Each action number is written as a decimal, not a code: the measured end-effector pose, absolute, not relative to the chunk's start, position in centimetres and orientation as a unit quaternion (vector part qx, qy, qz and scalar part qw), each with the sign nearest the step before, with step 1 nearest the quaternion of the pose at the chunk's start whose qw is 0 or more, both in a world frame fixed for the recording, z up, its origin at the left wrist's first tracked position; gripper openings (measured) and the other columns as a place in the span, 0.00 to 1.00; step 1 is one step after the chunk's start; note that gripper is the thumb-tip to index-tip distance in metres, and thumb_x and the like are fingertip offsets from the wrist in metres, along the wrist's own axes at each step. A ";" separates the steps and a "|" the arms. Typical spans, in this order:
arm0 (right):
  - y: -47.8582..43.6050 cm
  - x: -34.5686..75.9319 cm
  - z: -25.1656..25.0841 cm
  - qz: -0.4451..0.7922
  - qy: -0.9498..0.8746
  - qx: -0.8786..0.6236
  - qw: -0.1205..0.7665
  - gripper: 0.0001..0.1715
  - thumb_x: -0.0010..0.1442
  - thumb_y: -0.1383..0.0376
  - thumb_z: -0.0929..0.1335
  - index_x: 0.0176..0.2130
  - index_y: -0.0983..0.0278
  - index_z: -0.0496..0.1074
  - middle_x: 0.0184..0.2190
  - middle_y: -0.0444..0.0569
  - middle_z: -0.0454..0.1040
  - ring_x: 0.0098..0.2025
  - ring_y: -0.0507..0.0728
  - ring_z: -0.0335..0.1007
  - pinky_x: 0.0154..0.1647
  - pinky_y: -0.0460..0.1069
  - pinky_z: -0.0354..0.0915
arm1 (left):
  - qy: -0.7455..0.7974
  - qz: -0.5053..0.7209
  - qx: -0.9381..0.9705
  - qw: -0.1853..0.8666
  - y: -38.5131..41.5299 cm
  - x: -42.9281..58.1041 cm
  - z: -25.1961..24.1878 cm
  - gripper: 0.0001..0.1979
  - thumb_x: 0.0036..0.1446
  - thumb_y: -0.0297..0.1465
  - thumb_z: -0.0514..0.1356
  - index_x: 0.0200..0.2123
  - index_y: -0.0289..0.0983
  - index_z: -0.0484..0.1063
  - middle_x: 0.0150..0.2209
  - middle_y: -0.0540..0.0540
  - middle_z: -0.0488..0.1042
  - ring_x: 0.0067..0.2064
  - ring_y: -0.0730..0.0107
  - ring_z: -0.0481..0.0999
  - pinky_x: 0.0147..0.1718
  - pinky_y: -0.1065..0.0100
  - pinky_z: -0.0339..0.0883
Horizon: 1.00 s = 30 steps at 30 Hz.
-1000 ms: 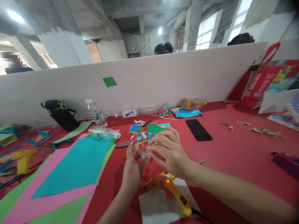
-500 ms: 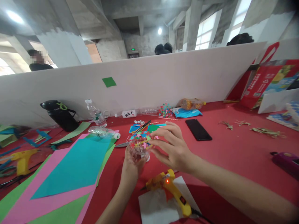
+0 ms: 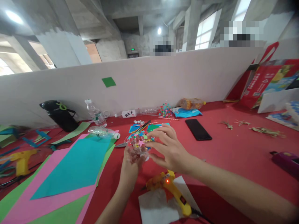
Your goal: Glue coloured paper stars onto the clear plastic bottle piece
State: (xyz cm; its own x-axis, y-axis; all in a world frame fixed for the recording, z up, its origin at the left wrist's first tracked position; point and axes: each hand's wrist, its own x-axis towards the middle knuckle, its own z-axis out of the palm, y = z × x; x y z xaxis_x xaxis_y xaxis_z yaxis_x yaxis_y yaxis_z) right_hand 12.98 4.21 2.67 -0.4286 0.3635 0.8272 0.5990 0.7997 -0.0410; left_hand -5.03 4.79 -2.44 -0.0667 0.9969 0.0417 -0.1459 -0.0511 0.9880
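Note:
My left hand (image 3: 131, 161) is wrapped round the base of a clear plastic bottle piece (image 3: 140, 150) covered with small coloured paper stars. My right hand (image 3: 170, 147) is at the right side of this piece, its fingers apart and curved toward the stars. Whether those fingertips touch it I cannot tell. Below both hands a yellow glue gun (image 3: 177, 193) with a lit orange light lies on a white sheet (image 3: 154, 207). Just behind the starred piece are scissors (image 3: 121, 145), partly hidden, and some pens (image 3: 145, 126).
Teal paper (image 3: 74, 171) lies over pink and green sheets at left, with a clear bottle (image 3: 102, 133) on its far end. A black phone (image 3: 198, 129) is right of my hands. A black flask (image 3: 59, 115) and another starred piece (image 3: 165, 110) stand along the white partition (image 3: 144, 81).
The starred bottle piece has turned a little in my left hand, so a pink star now faces me higher up. My right hand has shifted slightly left.

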 end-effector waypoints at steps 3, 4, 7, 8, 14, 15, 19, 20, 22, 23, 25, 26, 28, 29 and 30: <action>4.4 12.9 2.6 -0.102 -0.837 -0.286 0.456 0.08 0.61 0.65 0.69 0.43 0.62 0.74 0.46 0.49 0.76 0.53 0.59 0.63 0.60 0.60 0.56 | 0.467 0.562 0.460 0.505 4.8 -5.0 -2.5 0.34 0.40 0.30 0.70 0.51 0.40 0.61 0.44 0.44 0.78 0.45 0.58 0.79 0.43 0.62 0.71; 4.4 12.9 2.6 -0.099 -0.836 -0.284 0.460 0.07 0.62 0.66 0.69 0.42 0.61 0.74 0.45 0.48 0.76 0.52 0.59 0.63 0.61 0.60 0.56 | 0.467 0.562 0.460 0.504 4.8 -5.0 -2.5 0.34 0.40 0.30 0.69 0.52 0.40 0.61 0.44 0.44 0.78 0.45 0.58 0.79 0.43 0.62 0.71; 4.5 12.9 2.5 -0.102 -0.829 -0.277 0.476 0.05 0.61 0.67 0.69 0.40 0.61 0.74 0.44 0.47 0.77 0.51 0.58 0.64 0.62 0.61 0.55 | 0.463 0.563 0.464 0.503 4.9 -4.9 -2.5 0.36 0.39 0.30 0.70 0.52 0.40 0.61 0.44 0.43 0.78 0.46 0.57 0.79 0.44 0.61 0.72; 4.4 12.9 2.5 -0.105 -0.825 -0.275 0.482 0.04 0.61 0.67 0.69 0.40 0.61 0.74 0.43 0.46 0.77 0.51 0.58 0.65 0.62 0.61 0.55 | 0.461 0.565 0.465 0.503 4.9 -4.9 -2.5 0.36 0.38 0.30 0.70 0.52 0.40 0.61 0.44 0.43 0.78 0.46 0.57 0.79 0.44 0.60 0.72; 4.1 12.7 2.3 -0.118 -0.801 -0.289 0.511 0.03 0.62 0.68 0.69 0.36 0.59 0.74 0.42 0.44 0.77 0.51 0.57 0.65 0.65 0.62 0.52 | 0.460 0.566 0.460 0.506 4.9 -4.7 -2.6 0.34 0.38 0.31 0.70 0.49 0.38 0.62 0.46 0.39 0.78 0.46 0.56 0.79 0.47 0.59 0.71; 4.0 12.6 2.3 -0.122 -0.797 -0.293 0.514 0.04 0.62 0.68 0.69 0.36 0.58 0.74 0.41 0.44 0.78 0.50 0.57 0.65 0.65 0.62 0.52 | 0.460 0.567 0.458 0.507 4.9 -4.6 -2.6 0.34 0.38 0.31 0.70 0.49 0.38 0.61 0.46 0.39 0.78 0.46 0.57 0.79 0.46 0.59 0.72; 3.7 12.4 2.2 -0.145 -0.788 -0.292 0.523 0.06 0.62 0.69 0.68 0.34 0.58 0.73 0.40 0.43 0.78 0.48 0.56 0.67 0.65 0.62 0.52 | 0.456 0.572 0.454 0.509 4.7 -4.5 -2.4 0.36 0.37 0.32 0.70 0.50 0.39 0.60 0.45 0.41 0.78 0.44 0.58 0.80 0.45 0.60 0.72; 3.7 12.4 2.2 -0.148 -0.789 -0.291 0.521 0.06 0.62 0.69 0.68 0.35 0.58 0.74 0.40 0.44 0.78 0.48 0.56 0.67 0.65 0.62 0.52 | 0.454 0.573 0.454 0.510 4.6 -4.5 -2.3 0.36 0.37 0.32 0.70 0.50 0.39 0.60 0.45 0.41 0.78 0.44 0.58 0.80 0.45 0.60 0.72; 3.7 12.4 2.2 -0.146 -0.792 -0.295 0.514 0.05 0.62 0.69 0.68 0.37 0.58 0.74 0.42 0.45 0.77 0.49 0.57 0.66 0.64 0.63 0.53 | 0.454 0.574 0.452 0.510 4.6 -4.5 -2.2 0.35 0.37 0.32 0.70 0.50 0.39 0.61 0.44 0.41 0.79 0.44 0.58 0.80 0.44 0.60 0.72; 3.7 12.4 2.2 -0.143 -0.794 -0.299 0.510 0.05 0.61 0.68 0.69 0.38 0.58 0.74 0.43 0.46 0.76 0.50 0.57 0.66 0.64 0.63 0.53 | 0.455 0.575 0.452 0.509 4.6 -4.5 -2.1 0.34 0.37 0.32 0.70 0.50 0.39 0.62 0.44 0.41 0.79 0.44 0.57 0.80 0.44 0.60 0.73; 3.8 12.6 2.3 -0.135 -0.796 -0.306 0.504 0.07 0.60 0.67 0.70 0.41 0.58 0.74 0.45 0.47 0.76 0.51 0.58 0.65 0.64 0.64 0.53 | 0.457 0.576 0.450 0.506 4.6 -4.5 -2.0 0.34 0.37 0.32 0.70 0.49 0.39 0.62 0.43 0.41 0.79 0.44 0.56 0.80 0.43 0.60 0.73; 3.8 12.6 2.4 -0.132 -0.797 -0.307 0.503 0.08 0.60 0.67 0.70 0.42 0.59 0.74 0.45 0.48 0.75 0.51 0.58 0.65 0.64 0.64 0.52 | 0.458 0.577 0.449 0.505 4.6 -4.6 -2.0 0.34 0.36 0.32 0.70 0.48 0.39 0.62 0.43 0.41 0.79 0.44 0.55 0.80 0.43 0.60 0.73; 3.9 12.7 2.5 -0.129 -0.797 -0.304 0.506 0.09 0.59 0.66 0.70 0.42 0.60 0.73 0.45 0.48 0.75 0.51 0.59 0.64 0.64 0.65 0.52 | 0.460 0.579 0.448 0.502 4.6 -4.7 -2.0 0.34 0.36 0.32 0.70 0.49 0.39 0.62 0.44 0.42 0.79 0.45 0.55 0.79 0.43 0.61 0.73; 4.0 12.8 2.5 -0.130 -0.796 -0.302 0.509 0.10 0.58 0.67 0.70 0.42 0.60 0.73 0.46 0.49 0.74 0.51 0.59 0.64 0.64 0.65 0.52 | 0.461 0.580 0.448 0.501 4.7 -4.7 -2.0 0.35 0.35 0.32 0.70 0.49 0.39 0.62 0.44 0.42 0.79 0.45 0.55 0.79 0.42 0.61 0.73; 4.0 12.9 2.6 -0.132 -0.795 -0.300 0.511 0.10 0.58 0.67 0.70 0.42 0.60 0.73 0.46 0.49 0.74 0.51 0.59 0.64 0.64 0.65 0.52 | 0.462 0.579 0.448 0.501 4.7 -4.7 -2.0 0.35 0.35 0.32 0.71 0.49 0.39 0.61 0.44 0.42 0.79 0.45 0.55 0.80 0.42 0.61 0.73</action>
